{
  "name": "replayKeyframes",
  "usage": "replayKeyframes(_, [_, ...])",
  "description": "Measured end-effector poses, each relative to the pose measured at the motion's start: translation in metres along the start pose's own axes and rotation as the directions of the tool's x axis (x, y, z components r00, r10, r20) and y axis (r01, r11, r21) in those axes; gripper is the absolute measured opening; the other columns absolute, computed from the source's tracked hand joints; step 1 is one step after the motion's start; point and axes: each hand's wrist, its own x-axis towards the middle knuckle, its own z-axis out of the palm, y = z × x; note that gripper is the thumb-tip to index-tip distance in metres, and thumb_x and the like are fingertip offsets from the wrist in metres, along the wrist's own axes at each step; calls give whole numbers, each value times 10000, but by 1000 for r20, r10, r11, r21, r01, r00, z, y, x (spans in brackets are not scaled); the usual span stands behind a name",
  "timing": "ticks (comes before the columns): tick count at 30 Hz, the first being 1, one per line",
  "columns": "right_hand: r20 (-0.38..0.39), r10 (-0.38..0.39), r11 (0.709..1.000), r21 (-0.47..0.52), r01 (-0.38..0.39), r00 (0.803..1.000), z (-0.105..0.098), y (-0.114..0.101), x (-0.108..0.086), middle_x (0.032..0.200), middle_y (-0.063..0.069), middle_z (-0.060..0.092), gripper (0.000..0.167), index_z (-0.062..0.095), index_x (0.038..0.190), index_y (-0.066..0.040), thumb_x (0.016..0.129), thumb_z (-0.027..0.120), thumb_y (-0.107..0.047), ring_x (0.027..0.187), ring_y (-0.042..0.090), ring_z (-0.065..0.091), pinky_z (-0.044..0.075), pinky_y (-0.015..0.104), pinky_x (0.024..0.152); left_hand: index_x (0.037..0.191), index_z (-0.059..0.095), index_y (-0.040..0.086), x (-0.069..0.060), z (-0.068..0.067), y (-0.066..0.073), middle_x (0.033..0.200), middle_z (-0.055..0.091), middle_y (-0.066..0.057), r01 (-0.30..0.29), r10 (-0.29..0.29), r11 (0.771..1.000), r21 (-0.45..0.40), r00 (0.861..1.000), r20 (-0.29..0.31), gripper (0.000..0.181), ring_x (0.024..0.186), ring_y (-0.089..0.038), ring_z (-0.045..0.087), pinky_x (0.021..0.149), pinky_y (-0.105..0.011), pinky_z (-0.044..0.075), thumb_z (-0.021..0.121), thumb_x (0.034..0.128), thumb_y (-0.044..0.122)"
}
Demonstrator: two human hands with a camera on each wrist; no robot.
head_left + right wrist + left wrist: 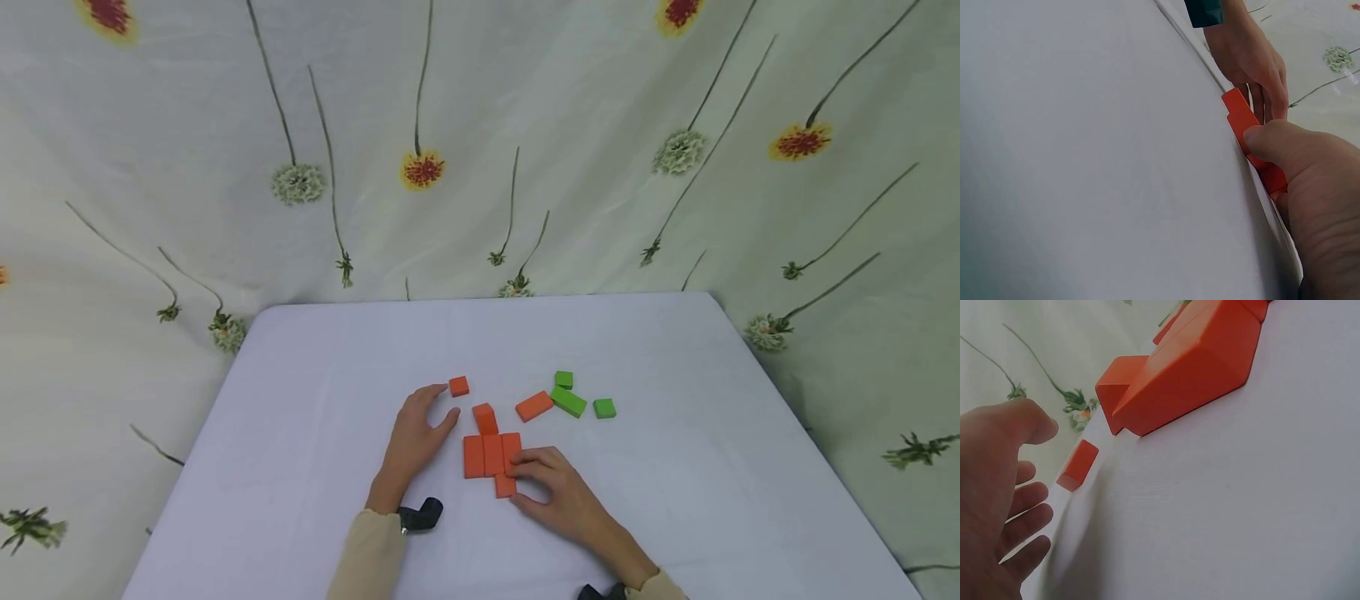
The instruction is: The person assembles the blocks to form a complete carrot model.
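Three orange blocks [483, 456] lie side by side, with a small orange block [504, 487] against their near edge and a standing orange block [486, 419] at their far edge. My right hand [562, 496] is at this group's right side, its curved fingers and thumb on the orange blocks; in the right wrist view the thumb [1263, 140] presses an orange face. The other fingertips are largely hidden there. Fingers spread, my left hand [414, 432] hovers left of the group. Just beyond its fingertips lies a loose small orange cube [459, 386], apart from the hand.
Farther back and to the right are an orange block [534, 407], a long green block [568, 402] and two small green cubes [564, 379]. All rest on a white-covered table [315, 375]. Behind it hangs a flower-printed cloth [480, 100].
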Motion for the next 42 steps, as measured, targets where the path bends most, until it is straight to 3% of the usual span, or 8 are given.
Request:
replayKeyframes(9, [-6, -1, 1000, -2, 1, 1000, 1, 0, 0, 1262, -81, 657, 350, 761, 1151, -204, 826, 879, -148, 1188, 125, 584, 580, 329, 992, 1404, 596, 24, 24, 3, -2, 1417, 596, -181, 28, -28, 999, 23, 999, 29, 493, 1342, -359, 531, 1137, -523, 467, 716, 967, 218])
replayKeyframes(16, [-12, -12, 1000, 0, 12, 1000, 2, 0, 0, 1263, -74, 659, 351, 759, 1151, -207, 826, 879, -148, 1191, 129, 586, 577, 332, 996, 1368, 628, 7, 33, 5, -5, 1361, 637, -180, 4, -6, 999, 50, 999, 49, 467, 1311, -357, 548, 1141, -502, 462, 735, 953, 195])
replayKeyframes(22, [-18, -18, 1000, 4, 18, 1000, 2, 0, 0, 1265, -79, 657, 354, 759, 1152, -212, 825, 881, -152, 1192, 129, 589, 579, 325, 995, 1322, 661, 2, 34, 7, -6, 1298, 673, -175, -27, 25, 998, 57, 999, 38, 412, 1273, -363, 564, 1120, -516, 471, 745, 943, 139])
replayKeyframes(29, [-10, -3, 1000, -1, 3, 1000, 3, 1, -1, 1267, -92, 652, 354, 760, 1152, -217, 826, 880, -152, 1194, 126, 588, 577, 321, 997, 1315, 670, 20, 33, 7, -6, 1289, 681, -154, -16, 14, 998, 53, 999, 50, 378, 1273, -338, 564, 1126, -493, 474, 728, 963, 143])
replayKeyframes(42, [-2, -5, 1000, 8, 5, 1000, 2, 2, 0, 1269, -70, 658, 345, 761, 1157, -193, 834, 874, -152, 1198, 138, 590, 572, 325, 1007, 1298, 676, 55, 18, -4, -4, 1287, 677, -127, -22, 21, 1000, 10, 998, 55, 361, 1278, -319, 567, 1113, -506, 487, 737, 961, 170])
